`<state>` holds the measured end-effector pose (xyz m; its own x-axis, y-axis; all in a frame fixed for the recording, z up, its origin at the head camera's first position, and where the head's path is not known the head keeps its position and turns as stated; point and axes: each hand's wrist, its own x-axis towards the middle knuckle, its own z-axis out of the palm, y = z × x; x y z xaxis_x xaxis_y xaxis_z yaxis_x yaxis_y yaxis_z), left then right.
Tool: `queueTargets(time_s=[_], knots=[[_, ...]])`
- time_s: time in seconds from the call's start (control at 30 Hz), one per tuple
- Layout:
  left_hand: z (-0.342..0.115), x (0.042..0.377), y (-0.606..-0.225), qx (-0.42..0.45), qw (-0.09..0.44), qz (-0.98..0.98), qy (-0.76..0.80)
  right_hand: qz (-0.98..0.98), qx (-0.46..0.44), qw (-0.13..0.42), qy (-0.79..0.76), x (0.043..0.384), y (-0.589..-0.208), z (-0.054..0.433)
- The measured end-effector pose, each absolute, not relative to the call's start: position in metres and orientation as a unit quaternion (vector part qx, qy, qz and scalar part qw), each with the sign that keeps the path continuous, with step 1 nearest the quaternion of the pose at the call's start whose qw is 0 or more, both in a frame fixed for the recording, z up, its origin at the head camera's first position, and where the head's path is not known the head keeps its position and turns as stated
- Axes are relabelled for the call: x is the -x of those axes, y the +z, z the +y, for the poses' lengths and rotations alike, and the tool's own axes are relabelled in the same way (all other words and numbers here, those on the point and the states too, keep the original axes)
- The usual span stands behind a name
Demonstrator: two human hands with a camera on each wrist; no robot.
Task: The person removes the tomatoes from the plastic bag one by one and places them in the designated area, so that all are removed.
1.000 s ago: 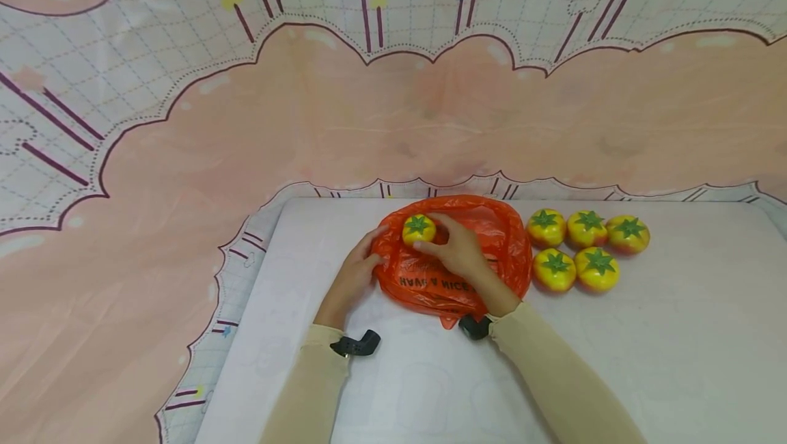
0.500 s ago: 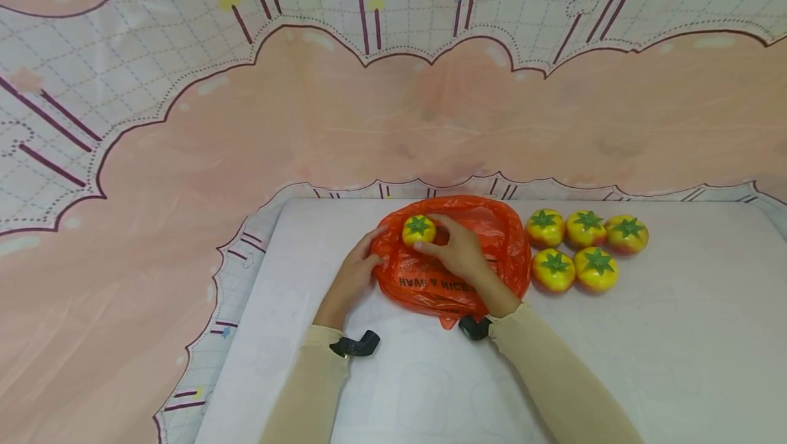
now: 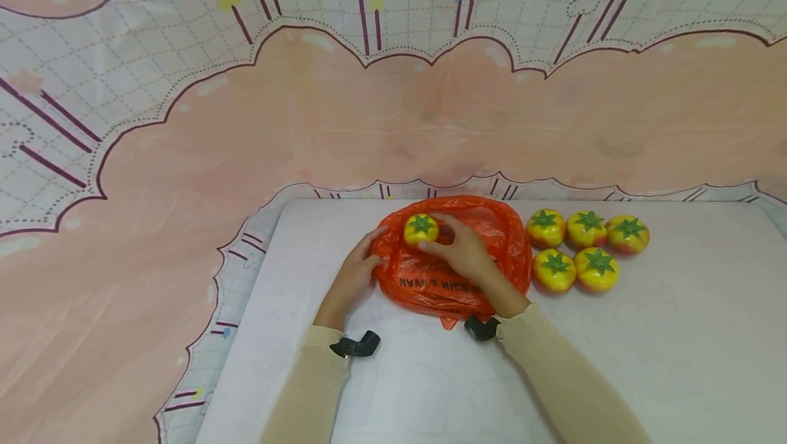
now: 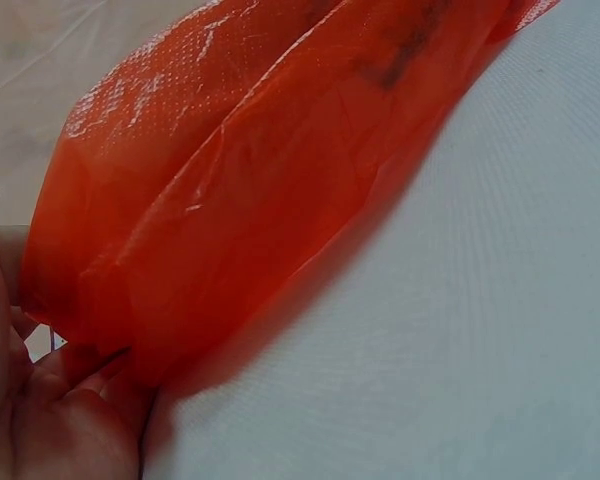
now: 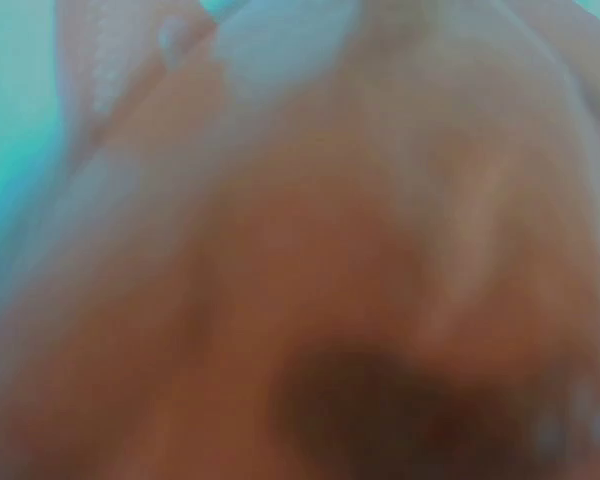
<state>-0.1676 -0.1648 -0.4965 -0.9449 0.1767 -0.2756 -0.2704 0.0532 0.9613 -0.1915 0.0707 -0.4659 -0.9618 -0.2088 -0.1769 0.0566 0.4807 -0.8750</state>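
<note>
An open red plastic bag (image 3: pixel 439 294) with dark printed lettering lies on the white table. At its left rim, my left hand (image 3: pixel 353 276) holds the edge; in the left wrist view some of its fingers show through the thin film (image 4: pixel 220 220). Over the bag's opening, my right hand (image 3: pixel 464 253) grips a yellow tomato (image 3: pixel 421 230) with a green star-shaped top between thumb and fingers. The right wrist view is too blurred to make out the hold. Whether anything lies inside the bag is hidden by the hand and folds.
Right of the bag stand several more tomatoes in two rows, among them a near one (image 3: pixel 555 271) close to the bag's edge. Each wrist carries a black camera mount (image 3: pixel 356 343). Behind the white table (image 3: pixel 695 335) hangs a patterned pink cloth (image 3: pixel 393 123).
My right hand and forearm have shifted slightly to the right, and the tomato has moved a little right with it. The left hand and the bag look the same.
</note>
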Motion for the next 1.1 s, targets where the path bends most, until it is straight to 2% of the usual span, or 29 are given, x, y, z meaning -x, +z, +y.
queueTargets(time_s=[0.33, 1.1], knots=[[-0.164, 0.167, -0.495, 0.034, 0.163, 0.723, 0.671, 0.829, 0.027, 0.154, -0.537, 0.189, -0.459, 0.083], [-0.165, 0.166, -0.495, 0.024, 0.157, 0.719, 0.676, 0.842, 0.044, 0.141, -0.518, 0.181, -0.435, 0.115]])
